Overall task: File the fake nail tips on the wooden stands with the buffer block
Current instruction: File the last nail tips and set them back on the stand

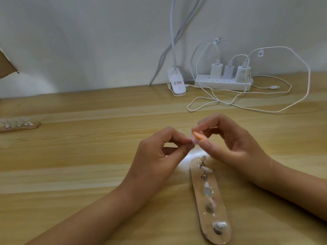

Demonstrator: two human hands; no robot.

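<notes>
Buffer block is pinched by right hand near wooden stand. Nail tip is pinched by left hand.

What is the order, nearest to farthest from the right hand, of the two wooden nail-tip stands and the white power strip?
1. Oval wooden stand with nail tips, just below the right hand.
2. White power strip, behind, at the wall.
3. Second wooden stand, far left.
</notes>
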